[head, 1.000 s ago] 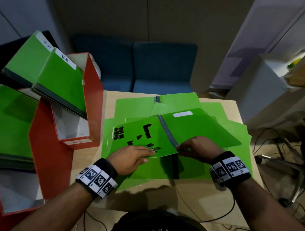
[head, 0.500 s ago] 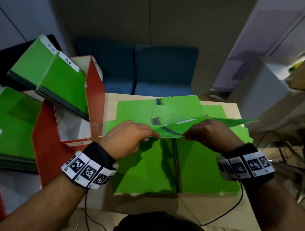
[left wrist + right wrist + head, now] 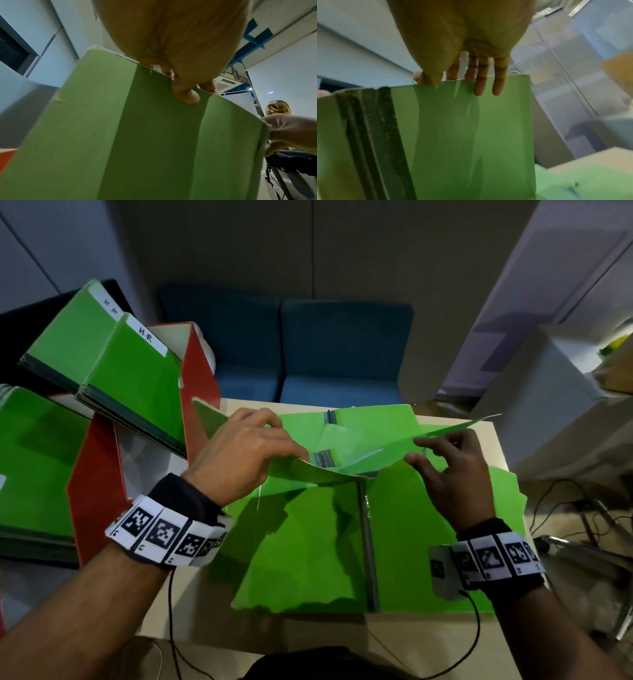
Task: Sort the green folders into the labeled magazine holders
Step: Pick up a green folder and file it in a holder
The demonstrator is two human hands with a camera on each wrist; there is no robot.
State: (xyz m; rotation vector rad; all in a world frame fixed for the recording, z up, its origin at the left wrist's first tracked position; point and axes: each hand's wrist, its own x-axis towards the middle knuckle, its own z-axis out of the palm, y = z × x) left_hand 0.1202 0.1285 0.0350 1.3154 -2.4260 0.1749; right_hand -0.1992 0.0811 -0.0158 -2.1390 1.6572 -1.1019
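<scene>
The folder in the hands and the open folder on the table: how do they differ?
The held folder is lifted and bent between the left hand and right hand; the open folder on the table lies flat, touched by neither hand. Both are green with a grey spine.

Open green folder (image 3: 346,474) raised spine-down above further green folders (image 3: 308,549) lying flat; HR-labelled folders (image 3: 130,378) lean in red magazine holder (image 3: 198,378).

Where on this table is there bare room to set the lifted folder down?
Bare wood shows only along the near table edge and a strip beside the red holder. Open green folders crowd the middle under the lifted folder.
</scene>
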